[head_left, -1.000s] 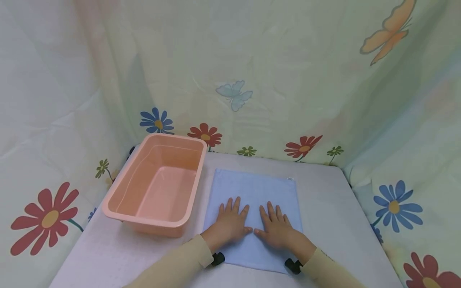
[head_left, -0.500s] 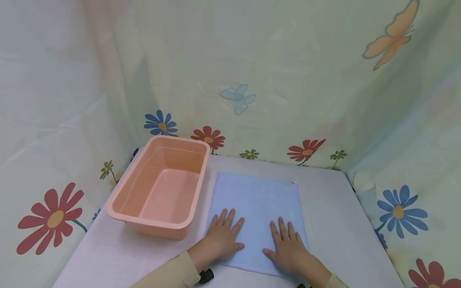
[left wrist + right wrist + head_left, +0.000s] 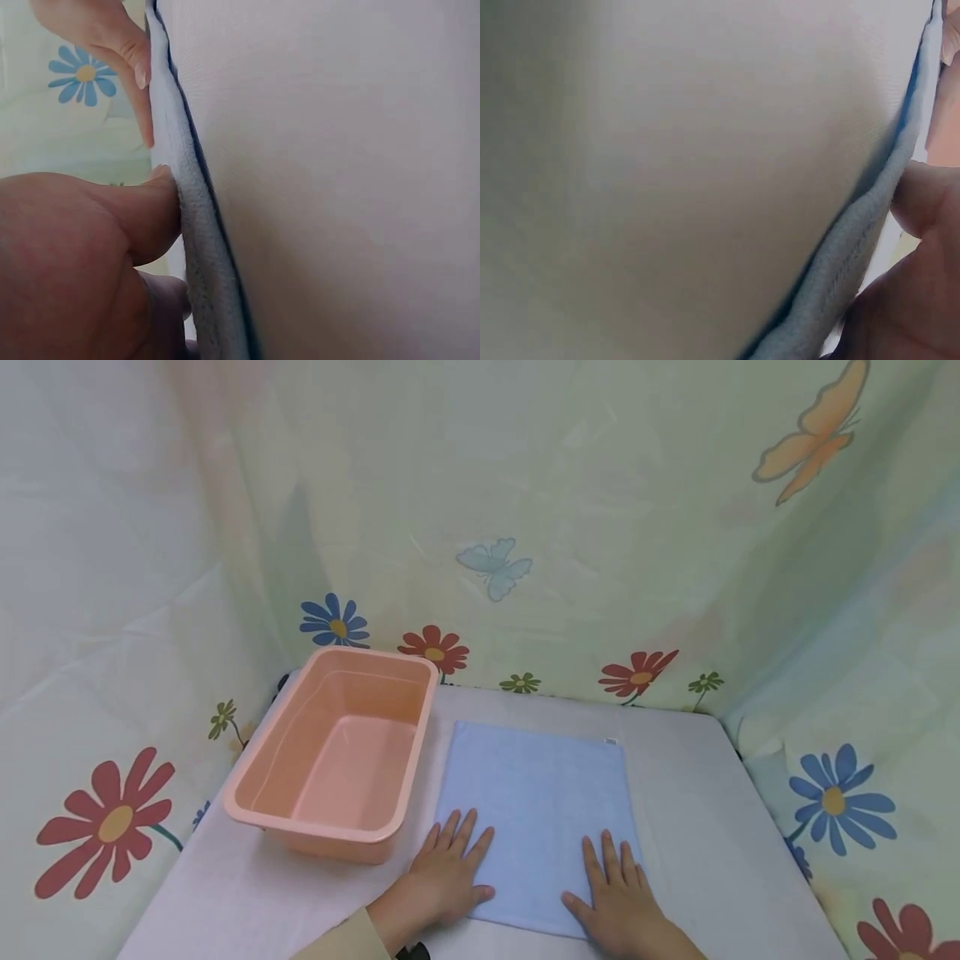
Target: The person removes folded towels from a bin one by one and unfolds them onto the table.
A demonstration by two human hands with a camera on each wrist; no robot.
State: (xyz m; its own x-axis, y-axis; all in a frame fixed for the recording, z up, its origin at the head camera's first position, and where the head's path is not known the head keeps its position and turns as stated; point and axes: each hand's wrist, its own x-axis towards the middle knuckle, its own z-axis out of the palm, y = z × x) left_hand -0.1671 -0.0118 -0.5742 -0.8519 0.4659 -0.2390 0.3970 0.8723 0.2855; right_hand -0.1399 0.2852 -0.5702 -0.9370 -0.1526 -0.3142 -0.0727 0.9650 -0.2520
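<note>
A light blue towel lies spread flat on the table, with a small white tag at its far right corner. My left hand rests on its near left corner, fingers straight and spread. On the near right part lies my right hand, its fingers also straight and the thumb out to the side. In the left wrist view the left thumb presses on top of the towel's near edge. The right wrist view has the right thumb touching the same hemmed edge.
A peach plastic basin stands on the table left of the towel, its inside bare. The white-covered table extends to the right. A curtain printed with flowers and butterflies surrounds the table on the back and both sides.
Both hands have slid toward the near edge of the towel and apart, the left to its left side, the right to its right. The towel and basin stay put.
</note>
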